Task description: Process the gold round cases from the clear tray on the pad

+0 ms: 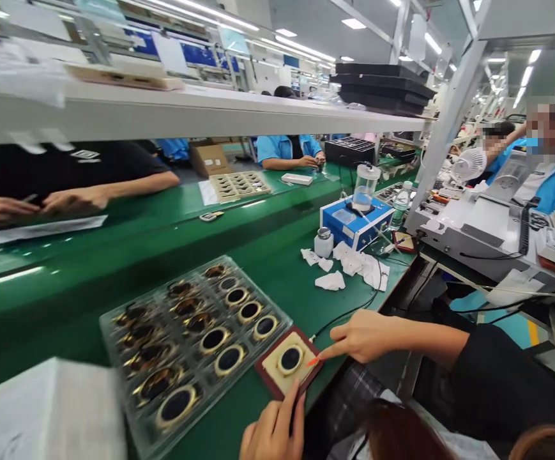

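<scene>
A watch-like round piece with a dark face and pale gold rim [290,360] lies on a cream pad with a dark red border [266,374]. My left hand [274,427] comes from below, index finger stretched to the pad's near edge, nothing visible in it. From the right, my right hand [363,337] reaches over with its index finger extended to the pad's right side and its other fingers curled; an orange tip shows there. Left of the pad, a clear compartment tray [205,391] holds several similar round pieces, some with dark faces, others showing gold metal parts.
A blurred white box [50,415] stands at the lower left. Crumpled white tissues [329,281], a small jar [324,243] and a blue device [354,223] are farther back. A cable runs to the pad. A shelf [239,118] crosses above; people sit across the bench.
</scene>
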Demonstrator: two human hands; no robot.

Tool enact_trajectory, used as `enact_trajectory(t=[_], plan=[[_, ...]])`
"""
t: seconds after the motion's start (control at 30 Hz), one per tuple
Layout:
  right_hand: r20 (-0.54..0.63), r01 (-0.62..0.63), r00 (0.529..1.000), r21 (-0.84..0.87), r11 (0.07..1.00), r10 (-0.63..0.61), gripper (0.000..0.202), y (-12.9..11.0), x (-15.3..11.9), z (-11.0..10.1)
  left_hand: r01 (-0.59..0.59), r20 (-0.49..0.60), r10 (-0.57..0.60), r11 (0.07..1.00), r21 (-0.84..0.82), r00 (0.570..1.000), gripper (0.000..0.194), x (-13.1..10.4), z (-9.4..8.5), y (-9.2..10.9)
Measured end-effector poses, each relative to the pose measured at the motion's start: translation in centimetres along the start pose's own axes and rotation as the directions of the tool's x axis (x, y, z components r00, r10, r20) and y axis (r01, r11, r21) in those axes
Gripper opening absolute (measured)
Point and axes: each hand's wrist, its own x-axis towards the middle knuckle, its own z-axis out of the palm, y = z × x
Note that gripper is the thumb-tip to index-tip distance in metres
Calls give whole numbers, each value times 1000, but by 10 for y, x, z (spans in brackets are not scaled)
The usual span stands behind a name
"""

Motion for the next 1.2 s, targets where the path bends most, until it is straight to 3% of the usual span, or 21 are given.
enact_trajectory(t=[0.27, 0.57, 1.2], plan=[[112, -70, 991, -16, 997, 72, 56, 2, 4, -4, 48, -142, -38, 997, 65, 989, 22, 18, -9, 21], [92, -60, 994, -46, 997, 64, 56, 7, 6, 1, 176, -117, -172, 984, 29, 978, 21, 17, -8, 29], [117, 24, 993, -71, 997, -16, 51, 5, 17, -3, 212, -91, -207, 976, 50, 974, 21, 16, -7, 31]])
